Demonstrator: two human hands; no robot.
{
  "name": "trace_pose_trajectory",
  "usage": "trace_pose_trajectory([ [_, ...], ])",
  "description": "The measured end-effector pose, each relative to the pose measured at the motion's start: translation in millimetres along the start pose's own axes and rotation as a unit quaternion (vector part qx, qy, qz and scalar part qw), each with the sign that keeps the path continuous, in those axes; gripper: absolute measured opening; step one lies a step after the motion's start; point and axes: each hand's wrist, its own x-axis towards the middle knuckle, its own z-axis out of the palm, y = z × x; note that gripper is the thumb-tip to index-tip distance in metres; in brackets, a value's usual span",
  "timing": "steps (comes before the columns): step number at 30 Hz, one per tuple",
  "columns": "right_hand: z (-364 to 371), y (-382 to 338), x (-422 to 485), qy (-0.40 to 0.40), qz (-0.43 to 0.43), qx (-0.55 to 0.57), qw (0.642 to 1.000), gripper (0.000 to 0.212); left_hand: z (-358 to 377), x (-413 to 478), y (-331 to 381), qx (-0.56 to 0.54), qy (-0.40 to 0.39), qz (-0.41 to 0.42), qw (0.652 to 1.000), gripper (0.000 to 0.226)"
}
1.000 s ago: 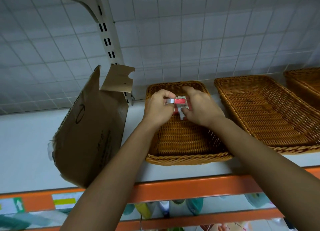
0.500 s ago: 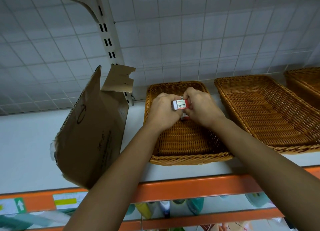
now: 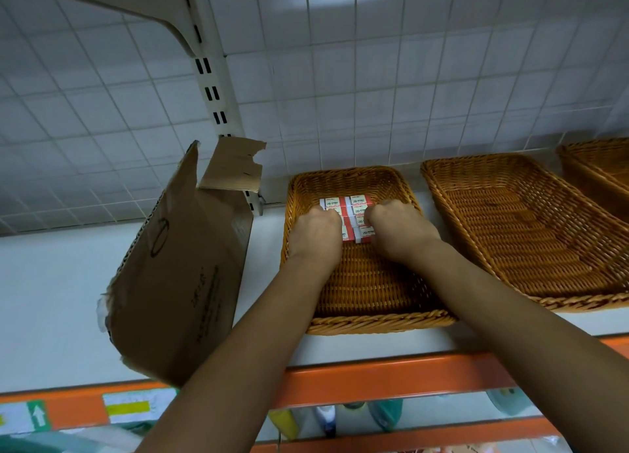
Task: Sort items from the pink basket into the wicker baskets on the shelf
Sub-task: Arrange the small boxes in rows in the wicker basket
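Several small red-and-white boxes marked 2B lie in rows at the far end of the left wicker basket on the white shelf. My left hand has curled fingers on the left side of the boxes. My right hand has curled fingers on their right side. Both hands are down inside the basket and hide the nearer boxes in part. The pink basket is out of view.
A second wicker basket lies to the right, a third at the far right edge. A torn cardboard box stands to the left on the shelf. The orange shelf rail runs below, with bottles underneath.
Both hands have gone from holding a box in the air to lying low in the basket. Rows of the boxes now show at the basket's far end.
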Motion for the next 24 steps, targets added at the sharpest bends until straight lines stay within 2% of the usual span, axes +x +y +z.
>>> trace_pose_trajectory([
  [4, 0.4, 0.3, 0.9, -0.001, -0.002, 0.005, 1.000, 0.032, -2.1, -0.2, 3.4, -0.002, -0.022, -0.019, 1.000, 0.033],
  [14, -0.9, 0.6, 0.8, -0.001, 0.002, 0.010, 1.000, 0.027, -1.7, 0.7, 4.2, -0.038, -0.007, -0.060, 0.997, 0.036],
  [24, 0.5, 0.4, 0.0, 0.010, -0.002, 0.014, 1.000, 0.028, 1.0, 0.4, 3.9, -0.028, -0.006, -0.052, 0.998, 0.032],
])
